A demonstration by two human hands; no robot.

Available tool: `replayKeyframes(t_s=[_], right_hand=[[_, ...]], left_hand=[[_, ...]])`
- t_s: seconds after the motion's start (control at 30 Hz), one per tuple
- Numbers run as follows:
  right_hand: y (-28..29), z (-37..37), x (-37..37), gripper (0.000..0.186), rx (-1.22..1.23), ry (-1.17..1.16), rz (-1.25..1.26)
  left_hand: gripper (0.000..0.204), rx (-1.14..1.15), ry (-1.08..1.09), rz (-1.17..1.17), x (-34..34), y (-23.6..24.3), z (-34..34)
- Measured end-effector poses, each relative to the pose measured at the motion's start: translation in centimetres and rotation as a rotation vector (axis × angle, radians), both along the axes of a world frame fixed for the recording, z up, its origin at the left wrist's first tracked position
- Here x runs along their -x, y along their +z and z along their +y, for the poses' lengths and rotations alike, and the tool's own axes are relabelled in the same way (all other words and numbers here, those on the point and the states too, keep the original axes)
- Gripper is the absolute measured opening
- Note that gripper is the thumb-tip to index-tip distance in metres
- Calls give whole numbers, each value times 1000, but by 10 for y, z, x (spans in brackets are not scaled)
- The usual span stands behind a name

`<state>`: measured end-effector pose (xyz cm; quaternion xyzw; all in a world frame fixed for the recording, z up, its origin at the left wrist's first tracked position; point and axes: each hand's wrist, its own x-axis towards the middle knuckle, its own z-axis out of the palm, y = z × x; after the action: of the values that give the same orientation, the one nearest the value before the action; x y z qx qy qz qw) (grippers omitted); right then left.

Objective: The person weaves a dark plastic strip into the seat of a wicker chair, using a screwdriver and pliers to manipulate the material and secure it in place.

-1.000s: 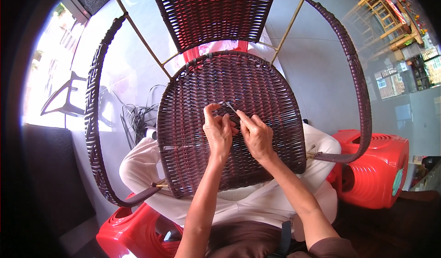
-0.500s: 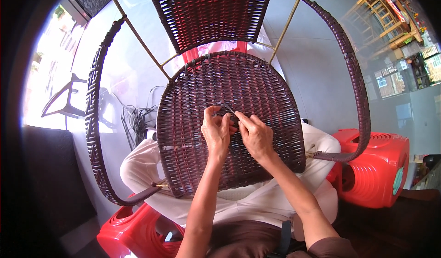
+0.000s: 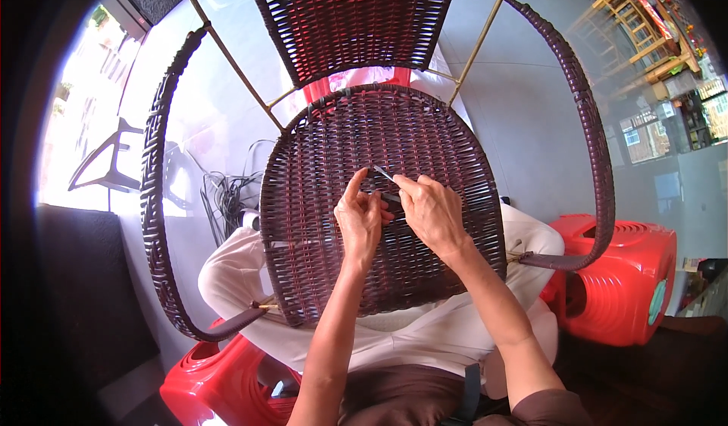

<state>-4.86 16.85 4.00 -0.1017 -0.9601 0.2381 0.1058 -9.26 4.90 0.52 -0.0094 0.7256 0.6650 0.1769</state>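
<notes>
A dark brown woven wicker chair seat (image 3: 326,160) lies in front of me, with its woven backrest (image 3: 349,16) above and curved armrests at both sides. My left hand (image 3: 361,217) rests on the middle of the seat, index finger raised, pinching a dark weaving strand (image 3: 390,197). My right hand (image 3: 431,212) sits right beside it, gripping a thin metal tool (image 3: 382,172) whose tip points up-left over the weave. The two hands touch each other.
The chair rests on white padding (image 3: 227,274) across my lap, between two red plastic stools (image 3: 629,274) (image 3: 220,380). Brass frame rods (image 3: 235,69) join seat and backrest. A bundle of loose strands (image 3: 227,198) lies on the pale floor at left. Wooden furniture (image 3: 637,16) stands far right.
Both hands stay at the seat's middle. The left index finger has lifted and the metal tool tip now shows between the hands.
</notes>
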Motion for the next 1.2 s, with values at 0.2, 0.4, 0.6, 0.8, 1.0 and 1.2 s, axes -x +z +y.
replayKeyframes(t_s=[0.2,0.4,0.6,0.8,1.0,1.2], right_hand=[[2,3,10,14,-49,69,-75],[-8,-2,5,15,-14,16,-43],[-35,-5,-6,28,31,-15,195],[-40,-9,-7,29,30,-10,210],[-40,-8,-6,29,24,-22,206],[-41,-8,-6,28,32,-29,223]], left_hand=[[42,-19,3,-2,0,-4,-1],[43,-14,1,23,-1,-6,0],[45,47,-41,103,-2,-1,0],[46,135,-85,158,-1,-8,-2],[35,52,-68,116,2,2,0],[27,-61,43,72,0,-4,1]])
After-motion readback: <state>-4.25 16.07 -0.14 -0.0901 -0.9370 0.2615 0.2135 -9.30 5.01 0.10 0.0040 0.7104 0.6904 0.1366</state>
